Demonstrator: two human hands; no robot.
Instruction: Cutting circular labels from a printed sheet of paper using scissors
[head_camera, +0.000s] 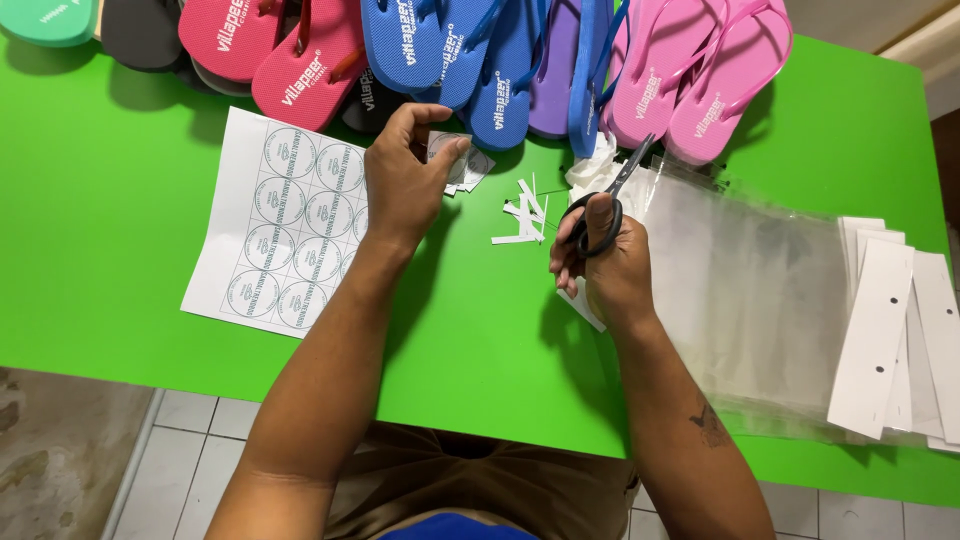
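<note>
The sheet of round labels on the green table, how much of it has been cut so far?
Some is done: thin white paper strips lie trimmed off, and cut pieces sit under the left hand. In hand: the right hand has black scissors in its grip, while the left fingers pinch a cut label. Left: the label sheet shows many round labels uncut.

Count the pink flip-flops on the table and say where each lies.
2. Both light pink flip-flops lie side by side at the table's far right edge: one beside the blue ones, the other outermost. More may be hidden beyond the frame's top.
</note>
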